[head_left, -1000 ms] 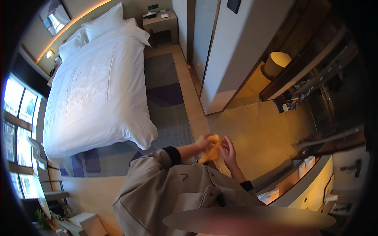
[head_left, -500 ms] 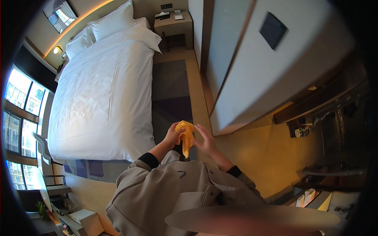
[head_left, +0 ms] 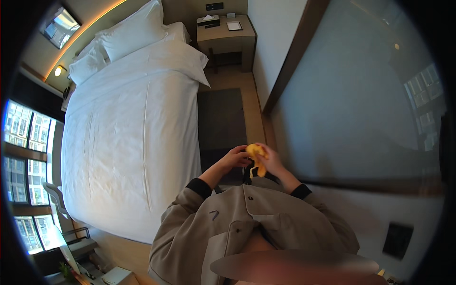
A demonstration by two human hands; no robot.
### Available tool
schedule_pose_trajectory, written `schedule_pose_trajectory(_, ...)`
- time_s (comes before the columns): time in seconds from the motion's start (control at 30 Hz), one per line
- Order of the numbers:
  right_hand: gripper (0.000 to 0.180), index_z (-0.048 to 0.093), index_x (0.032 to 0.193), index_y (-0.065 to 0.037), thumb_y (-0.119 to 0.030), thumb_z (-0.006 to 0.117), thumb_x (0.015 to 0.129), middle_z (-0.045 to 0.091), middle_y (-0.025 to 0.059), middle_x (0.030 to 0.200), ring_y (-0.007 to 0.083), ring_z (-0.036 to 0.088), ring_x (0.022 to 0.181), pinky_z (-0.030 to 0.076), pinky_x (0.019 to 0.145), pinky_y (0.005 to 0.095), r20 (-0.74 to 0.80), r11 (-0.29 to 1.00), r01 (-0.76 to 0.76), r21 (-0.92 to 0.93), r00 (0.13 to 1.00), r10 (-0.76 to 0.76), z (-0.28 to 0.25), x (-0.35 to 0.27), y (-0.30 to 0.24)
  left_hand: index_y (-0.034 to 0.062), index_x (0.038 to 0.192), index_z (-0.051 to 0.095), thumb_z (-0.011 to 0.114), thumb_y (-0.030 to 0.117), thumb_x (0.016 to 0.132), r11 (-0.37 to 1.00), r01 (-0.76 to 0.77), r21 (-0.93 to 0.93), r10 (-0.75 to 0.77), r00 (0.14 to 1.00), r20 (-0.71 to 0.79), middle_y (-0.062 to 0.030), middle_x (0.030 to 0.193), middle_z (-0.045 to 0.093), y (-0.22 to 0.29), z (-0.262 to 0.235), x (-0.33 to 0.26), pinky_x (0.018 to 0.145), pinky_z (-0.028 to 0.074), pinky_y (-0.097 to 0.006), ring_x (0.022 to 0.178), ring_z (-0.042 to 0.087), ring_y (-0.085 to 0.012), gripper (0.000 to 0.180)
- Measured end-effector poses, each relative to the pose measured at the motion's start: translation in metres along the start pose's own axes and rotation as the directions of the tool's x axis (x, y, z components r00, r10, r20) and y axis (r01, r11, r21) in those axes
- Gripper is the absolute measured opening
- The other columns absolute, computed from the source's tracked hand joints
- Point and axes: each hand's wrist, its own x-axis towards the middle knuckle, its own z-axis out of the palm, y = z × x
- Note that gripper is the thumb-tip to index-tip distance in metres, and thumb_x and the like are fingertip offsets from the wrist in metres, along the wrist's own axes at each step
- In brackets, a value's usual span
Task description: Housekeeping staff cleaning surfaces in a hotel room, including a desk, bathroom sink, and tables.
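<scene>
A crumpled yellow cloth is bunched in front of my body, with a loose end hanging down. My right hand is closed round its right side. Beside the cloth's left edge is my left hand, its fingers apart and slightly curved, the tips close to or just touching the fabric. Both forearms are bent inward in grey-brown sleeves with dark cuffs.
On my left stands a large bed with white bedding and pillows. A desk is at the far end, beyond a dark rug. A frosted glass panel rises close on my right.
I have moved forward along the bed, and the glass panel now fills the right side. The cloth has passed from my left hand into my right.
</scene>
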Motion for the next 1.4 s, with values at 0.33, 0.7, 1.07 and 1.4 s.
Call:
schedule_pose_trajectory(0.33, 0.038, 0.046, 0.119, -0.001, -0.006, 0.053, 0.082, 0.054, 0.014, 0.113, 0.0211, 0.053, 0.106, 0.041, 0.091, 0.0284, -0.165, 0.963, -0.021, 0.269, 0.984, 0.068, -0.085, 0.311, 0.066, 0.0008, 0.112, 0.053, 0.057, 0.012, 0.081, 0.878, -0.306, 0.369, 0.425, 0.852, -0.306, -0.0073, 0.095, 0.06, 0.242, -0.164, 0.241, 0.067, 0.048, -0.026, 0.079, 0.058, -0.0137, 0.033)
schedule_pose_trajectory(0.7, 0.041, 0.043, 0.121, -0.003, -0.004, 0.052, 0.082, 0.051, 0.0144, 0.114, 0.024, 0.051, 0.107, 0.039, 0.092, 0.0303, -0.118, 0.991, -0.042, 0.124, 0.991, 0.057, -0.084, 0.626, 0.05, 0.0052, 0.119, 0.048, 0.06, 0.015, 0.075, 0.423, -0.122, 0.898, 0.752, 0.601, -0.273, -0.0138, 0.12, 0.047, 0.464, -0.371, 0.523, 0.08, 0.047, -0.033, 0.09, 0.058, -0.0242, 0.046)
schedule_pose_trajectory(1.07, 0.048, 0.042, 0.123, -0.01, 0.0, 0.052, 0.078, 0.036, 0.0187, 0.132, 0.0371, 0.035, 0.122, 0.029, 0.101, 0.0416, -0.286, 0.863, -0.003, -0.505, 0.944, -0.164, -0.056, 0.935, 0.133, 0.0073, 0.132, 0.031, 0.051, 0.012, 0.076, 0.215, 0.171, 0.961, 0.497, 0.828, -0.259, -0.0112, 0.139, 0.028, 0.593, -0.506, 0.775, 0.084, 0.046, -0.04, 0.106, 0.052, -0.0334, 0.059)
schedule_pose_trajectory(1.4, 0.058, 0.045, 0.124, -0.019, -0.006, 0.059, 0.07, 0.034, 0.0155, 0.134, 0.0336, 0.028, 0.127, 0.021, 0.103, 0.0485, -0.131, 0.771, 0.06, -0.634, 0.974, -0.183, -0.014, 1.108, 0.182, 0.0131, 0.111, 0.049, 0.058, 0.004, 0.065, 0.097, -0.025, 0.995, 0.468, 0.883, -0.023, -0.0104, 0.117, 0.043, 0.549, -0.576, 0.706, 0.076, 0.049, -0.041, 0.093, 0.055, -0.0324, 0.048)
